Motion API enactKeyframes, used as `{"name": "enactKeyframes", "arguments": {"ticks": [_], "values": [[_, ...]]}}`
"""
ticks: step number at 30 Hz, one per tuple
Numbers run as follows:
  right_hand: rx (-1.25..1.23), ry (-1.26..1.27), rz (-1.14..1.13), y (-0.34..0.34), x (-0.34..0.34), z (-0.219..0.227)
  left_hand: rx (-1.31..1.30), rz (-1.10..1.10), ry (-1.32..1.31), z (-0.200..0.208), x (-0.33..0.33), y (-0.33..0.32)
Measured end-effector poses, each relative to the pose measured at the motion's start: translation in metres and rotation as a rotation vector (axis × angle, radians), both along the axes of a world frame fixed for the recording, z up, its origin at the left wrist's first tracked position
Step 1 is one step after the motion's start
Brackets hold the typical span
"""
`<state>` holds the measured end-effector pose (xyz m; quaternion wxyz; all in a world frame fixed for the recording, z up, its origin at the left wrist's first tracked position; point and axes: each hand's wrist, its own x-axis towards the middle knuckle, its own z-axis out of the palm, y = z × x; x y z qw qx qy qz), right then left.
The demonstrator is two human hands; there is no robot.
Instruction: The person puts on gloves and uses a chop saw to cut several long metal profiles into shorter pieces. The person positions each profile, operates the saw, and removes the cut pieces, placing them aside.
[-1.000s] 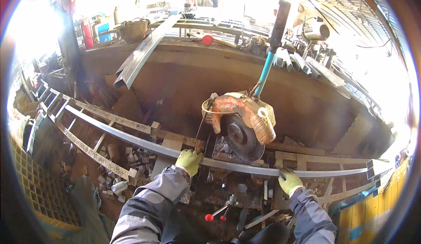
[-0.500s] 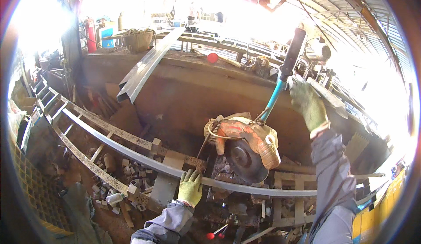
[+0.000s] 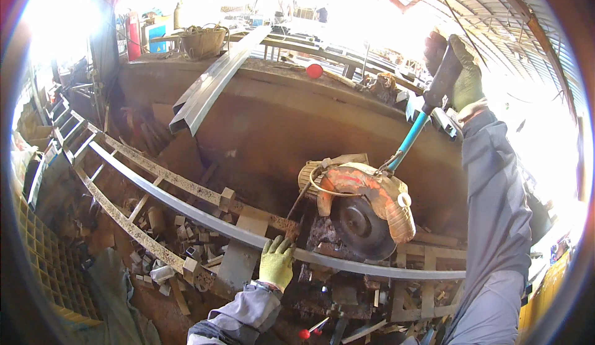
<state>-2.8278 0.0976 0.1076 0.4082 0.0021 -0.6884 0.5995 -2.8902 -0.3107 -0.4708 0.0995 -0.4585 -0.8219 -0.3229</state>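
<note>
A long grey metal tube (image 3: 372, 269) lies across a rack and passes under the blade of a cut-off saw (image 3: 356, 181). My left hand (image 3: 276, 264), in a yellow-green work glove, rests on this tube left of the saw, fingers hooked over it. My right hand (image 3: 469, 83), gloved alike, is wrapped round the black grip (image 3: 444, 75) at the top of the saw's blue lever arm (image 3: 409, 140). The dark round blade (image 3: 359, 226) sits under a worn orange guard, close to the tube; whether they touch, I cannot tell.
Ladder-like metal rails (image 3: 142, 230) support the tube on the left. Short tube offcuts (image 3: 192, 236) litter the ground. Behind stands a brown wall-like ledge (image 3: 273, 91) bearing a metal channel (image 3: 217, 78) and a basket (image 3: 203, 43). Yellow grating (image 3: 56, 264) lies at far left.
My right hand, which was beside the lever with nothing clearly held, has moved up and closed round its black grip. My left hand stays on the tube. The whole view has shifted slightly.
</note>
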Motion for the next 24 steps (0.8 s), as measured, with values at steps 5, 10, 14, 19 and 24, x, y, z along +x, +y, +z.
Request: {"name": "enactKeyframes", "arguments": {"ticks": [5,10,14,19,24], "values": [[-0.042,-0.084,-0.043,0.005,0.004,0.007,-0.053,-0.024,0.02,0.006,-0.004,-0.001],[0.058,-0.055,0.005,0.001,0.018,-0.008,-0.021,-0.045,0.002,0.001,-0.006,0.003],[0.095,0.023,0.024,-0.004,0.043,-0.024,-0.036,-0.032,-0.022,-0.01,-0.002,0.003],[0.112,0.117,0.051,-0.02,0.078,-0.037,0.01,-0.047,-0.014,-0.015,0.005,0.004],[0.136,0.177,0.075,-0.025,0.11,-0.046,-0.025,-0.035,0.018,-0.015,0.009,0.006]]}}
